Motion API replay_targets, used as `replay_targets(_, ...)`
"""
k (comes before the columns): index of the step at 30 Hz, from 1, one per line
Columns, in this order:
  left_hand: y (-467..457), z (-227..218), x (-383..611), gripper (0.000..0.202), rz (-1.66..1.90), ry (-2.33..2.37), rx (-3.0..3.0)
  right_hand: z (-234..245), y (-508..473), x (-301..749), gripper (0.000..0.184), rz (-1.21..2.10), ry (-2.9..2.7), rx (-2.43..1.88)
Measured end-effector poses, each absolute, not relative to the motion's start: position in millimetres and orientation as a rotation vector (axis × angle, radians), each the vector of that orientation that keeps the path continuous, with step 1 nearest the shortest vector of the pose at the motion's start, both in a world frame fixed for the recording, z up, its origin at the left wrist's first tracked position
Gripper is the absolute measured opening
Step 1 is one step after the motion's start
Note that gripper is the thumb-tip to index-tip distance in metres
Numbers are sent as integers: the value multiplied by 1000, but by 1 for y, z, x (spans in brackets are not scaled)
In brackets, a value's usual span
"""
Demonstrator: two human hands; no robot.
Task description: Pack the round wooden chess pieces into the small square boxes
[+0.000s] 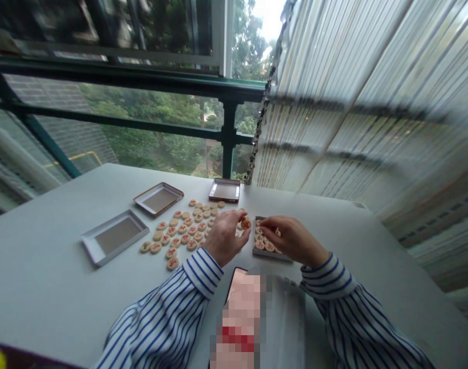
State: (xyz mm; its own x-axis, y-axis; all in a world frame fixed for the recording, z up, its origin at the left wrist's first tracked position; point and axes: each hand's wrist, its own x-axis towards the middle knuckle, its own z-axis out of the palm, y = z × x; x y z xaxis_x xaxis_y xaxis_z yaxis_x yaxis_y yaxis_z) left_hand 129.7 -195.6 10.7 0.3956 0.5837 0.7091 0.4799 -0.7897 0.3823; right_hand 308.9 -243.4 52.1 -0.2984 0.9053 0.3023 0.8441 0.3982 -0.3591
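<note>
Between the thumb and forefinger of my left hand (225, 233) is a round wooden Chinese chess piece (246, 223) with a red character on its face. My right hand (294, 240) hovers over a small open box (272, 254), its fingers bent down in a pinch; what they hold, if anything, is hidden. Rows of chess pieces (259, 245) lie inside that box, partly covered by the hand. Left of my left hand, many loose chess pieces (185, 238) are spread on the white table (57, 302), several with red characters, others dark or plain on top.
Two shallow trays, a white one (91, 250) and a brown-edged one (140, 201), lie at the left. Another shallow tray (224, 200) sits at the back. A phone (237, 287), partly blurred out, lies between my forearms. Behind the table are a green railing (229, 138) and a string curtain (334, 128).
</note>
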Motion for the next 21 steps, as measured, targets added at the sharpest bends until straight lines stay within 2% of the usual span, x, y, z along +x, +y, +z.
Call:
replay_targets(11, -194, -16, 148, 34, 1418, 866, 2433, 42, -238, 315, 18, 318, -2043, -1536)
replay_targets(21, -198, -22, 148, 31, 1531, 860, 2380, 33, -233, 312, 21, 721, -1883, -1430)
